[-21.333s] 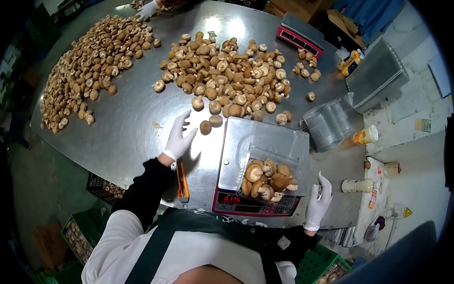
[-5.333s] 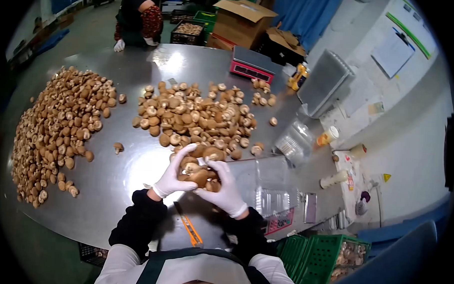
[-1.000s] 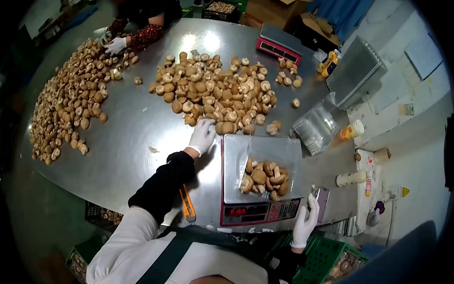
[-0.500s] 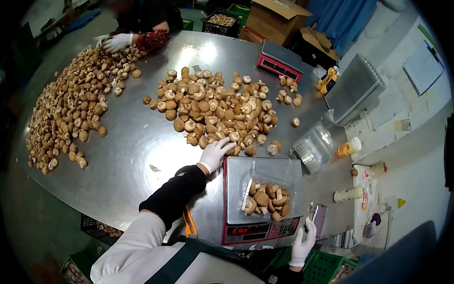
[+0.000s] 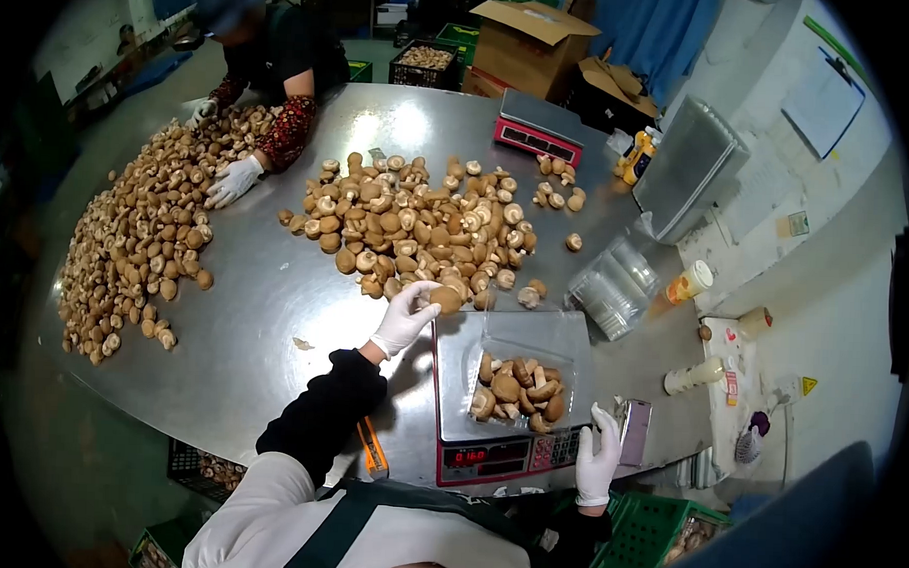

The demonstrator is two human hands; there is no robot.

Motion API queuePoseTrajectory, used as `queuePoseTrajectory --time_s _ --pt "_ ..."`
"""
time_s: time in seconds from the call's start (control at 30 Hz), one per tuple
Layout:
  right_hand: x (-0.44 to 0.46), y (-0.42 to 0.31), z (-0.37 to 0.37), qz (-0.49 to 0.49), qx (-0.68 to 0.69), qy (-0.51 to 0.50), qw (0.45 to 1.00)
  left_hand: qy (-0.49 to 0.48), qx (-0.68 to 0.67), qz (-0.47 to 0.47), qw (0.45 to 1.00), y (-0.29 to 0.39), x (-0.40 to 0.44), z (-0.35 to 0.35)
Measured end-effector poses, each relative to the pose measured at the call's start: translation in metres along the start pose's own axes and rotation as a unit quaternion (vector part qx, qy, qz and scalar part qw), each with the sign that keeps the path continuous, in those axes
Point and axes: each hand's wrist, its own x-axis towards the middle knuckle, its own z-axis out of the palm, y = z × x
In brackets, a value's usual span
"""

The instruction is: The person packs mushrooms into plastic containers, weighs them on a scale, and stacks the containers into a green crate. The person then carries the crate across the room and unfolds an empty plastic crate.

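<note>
My left hand, in a white glove, grips a brown mushroom between thumb and fingers at the near edge of a mushroom pile. Close to it is the upper left corner of a red-framed scale, whose red display seems to read 0.160. A clear plastic box lies with its lid raised on the scale, with several mushrooms in its lower part. My gloved right hand is beside the scale's lower right corner, its fingers apart and holding nothing. A phone lies just right of that hand.
A co-worker's gloved hand rests at a larger mushroom heap on the left. Clear boxes and a cup stand to the right. A second scale is at the back. An orange utility knife lies near my left sleeve.
My left hand has come up from the pile's edge with a mushroom in its grip. The co-worker's near hand has moved down along the left heap. The view has shifted slightly.
</note>
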Motion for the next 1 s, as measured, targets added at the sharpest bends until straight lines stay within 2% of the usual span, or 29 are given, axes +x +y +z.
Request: queuePoseTrajectory --time_s 0.03,0.07,0.13,0.17,0.2,0.27,0.3,0.33,0.4,0.43,0.47,0.6,0.67,0.73,0.77,0.83,0.87,0.9,1.0 --pt "0.002 0.0 0.001 -0.007 0.007 -0.01 1.0 0.018 -0.005 0.003 1.0 0.009 -0.002 0.005" --pt "0.003 -0.001 0.001 -0.011 0.011 -0.013 1.0 0.059 0.118 0.009 0.991 -0.023 0.005 -0.005" --pt "0.005 -0.007 -0.002 -0.023 0.002 -0.025 0.999 0.118 0.165 -0.024 0.979 -0.048 0.007 -0.02" --pt "0.004 -0.007 -0.003 -0.014 0.006 -0.023 1.0 0.13 0.078 -0.083 0.985 -0.057 0.006 -0.028" --pt "0.003 -0.005 -0.004 -0.018 0.01 -0.022 1.0 0.132 0.157 -0.12 0.971 -0.057 0.002 -0.037" --pt "0.0 0.001 -0.006 0.008 0.028 -0.023 0.999 0.148 0.11 -0.108 0.977 -0.07 -0.002 -0.047" --pt "0.0 0.004 -0.007 0.012 0.027 -0.024 0.999 0.15 0.007 -0.129 0.98 -0.075 -0.005 -0.05" --pt "-0.001 0.004 -0.006 0.014 0.028 -0.023 0.999 0.149 0.009 -0.129 0.98 -0.062 -0.008 -0.046" --pt "0.0 0.002 -0.007 0.006 0.03 -0.018 0.999 0.105 -0.02 -0.074 0.992 -0.031 -0.016 -0.031" --pt "0.002 0.0 -0.006 -0.012 0.014 -0.012 1.0 0.058 -0.02 -0.091 0.994 -0.013 -0.019 -0.021" --pt "0.003 -0.002 -0.004 -0.006 0.011 -0.01 1.0 0.027 -0.009 -0.038 0.999 0.003 -0.024 -0.004" --pt "0.008 -0.005 0.003 -0.039 0.017 -0.011 0.999 -0.082 0.132 0.101 0.983 0.037 -0.037 0.054" --pt "0.008 -0.009 0.004 -0.057 0.021 -0.021 0.998 -0.088 0.132 0.083 0.984 0.046 -0.047 0.078" --pt "0.006 -0.007 0.002 -0.053 0.019 -0.014 0.998 -0.13 0.358 0.166 0.91 0.043 -0.046 0.084" --pt "0.004 -0.004 0.001 -0.045 0.019 -0.01 0.999 -0.102 0.386 0.22 0.89 0.032 -0.047 0.085" --pt "0.002 -0.001 -0.002 -0.036 0.018 -0.005 0.999 -0.095 0.361 0.221 0.901 0.031 -0.05 0.085" --pt "0.001 0.001 -0.004 -0.026 0.015 0.0 1.0 -0.088 0.339 0.219 0.911 0.031 -0.052 0.084" --pt "-0.001 0.003 -0.006 -0.015 0.012 0.003 1.0 -0.065 0.271 0.176 0.944 0.03 -0.055 0.083" --pt "0.003 0.005 -0.008 -0.006 0.024 0.003 1.0 0.006 0.22 0.16 0.962 0.028 -0.059 0.061"
